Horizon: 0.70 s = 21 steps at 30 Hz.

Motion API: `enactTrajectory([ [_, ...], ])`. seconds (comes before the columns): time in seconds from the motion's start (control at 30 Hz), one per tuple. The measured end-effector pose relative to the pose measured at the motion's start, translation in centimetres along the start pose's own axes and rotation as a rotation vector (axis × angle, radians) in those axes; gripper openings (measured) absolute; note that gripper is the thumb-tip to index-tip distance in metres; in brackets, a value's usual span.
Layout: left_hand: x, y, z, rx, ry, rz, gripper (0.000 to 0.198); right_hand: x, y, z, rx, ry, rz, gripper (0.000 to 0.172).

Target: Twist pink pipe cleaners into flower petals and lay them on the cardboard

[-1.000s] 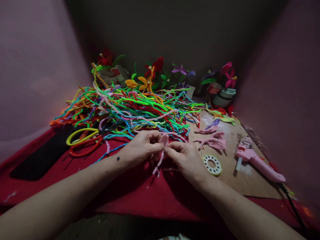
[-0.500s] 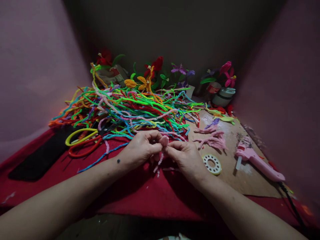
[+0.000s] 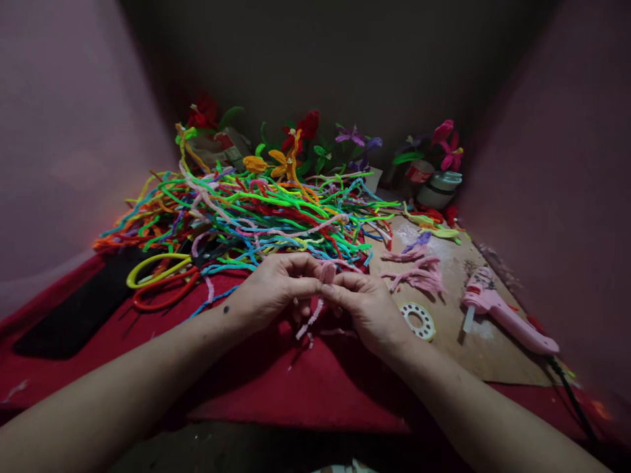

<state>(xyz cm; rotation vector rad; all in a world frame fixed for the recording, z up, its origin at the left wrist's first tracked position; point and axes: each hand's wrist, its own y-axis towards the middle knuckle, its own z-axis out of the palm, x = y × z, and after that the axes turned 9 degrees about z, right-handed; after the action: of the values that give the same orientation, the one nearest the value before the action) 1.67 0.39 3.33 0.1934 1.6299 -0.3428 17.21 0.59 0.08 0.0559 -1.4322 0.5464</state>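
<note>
Between my two hands is a pink pipe cleaner petal (image 3: 327, 272), its looped top pointing up and its fuzzy ends hanging below. My left hand (image 3: 283, 286) pinches it from the left with thumb and forefinger. From the right, my right hand (image 3: 367, 299) grips the same piece low down, thumb and fingers pressed together. The fingertips of both hands meet and hide part of it. Behind the hands spreads a large heap of many-coloured pipe cleaners (image 3: 276, 210). More pink petals (image 3: 419, 272) lie just right of my right hand.
Scissors (image 3: 167, 289) with yellow and red handles lie left, beside a black flat object (image 3: 69, 315). On a brown board (image 3: 458, 355) at right are a pink glue gun (image 3: 513, 322) and a pale ring with holes (image 3: 418, 322). Pipe cleaner flowers (image 3: 286, 161) and a jar (image 3: 438, 190) stand behind.
The hanging pink ends have swung slightly left. My left hand's thumb has moved right to meet the right thumb, and the fingers have shifted a little on the petal.
</note>
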Motion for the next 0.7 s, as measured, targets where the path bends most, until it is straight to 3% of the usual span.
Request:
enactTrajectory([
  [0.1, 0.1, 0.1, -0.3, 0.027, -0.063, -0.005, 0.012, 0.1, -0.1, 0.1, 0.014, 0.041, 0.037, 0.033],
  [0.23, 0.2, 0.2, -0.5, -0.027, -0.163, 0.044, 0.010, 0.1, -0.1, 0.1, 0.004, 0.054, 0.000, 0.028],
  [0.43, 0.2, 0.1, 0.1, -0.036, -0.208, 0.029, 0.024, 0.1, -0.5, 0.2, 0.046, 0.068, 0.083, 0.027],
  [0.57, 0.3, 0.1, 0.4, -0.070, -0.034, 0.102, 0.015, 0.2, -0.6, 0.4, 0.046, 0.043, 0.066, 0.024],
  [0.7, 0.3, -0.1, 0.7, -0.213, 0.349, 0.400, 0.008, 0.1, -0.5, 0.4, 0.038, 0.039, 0.056, 0.018],
])
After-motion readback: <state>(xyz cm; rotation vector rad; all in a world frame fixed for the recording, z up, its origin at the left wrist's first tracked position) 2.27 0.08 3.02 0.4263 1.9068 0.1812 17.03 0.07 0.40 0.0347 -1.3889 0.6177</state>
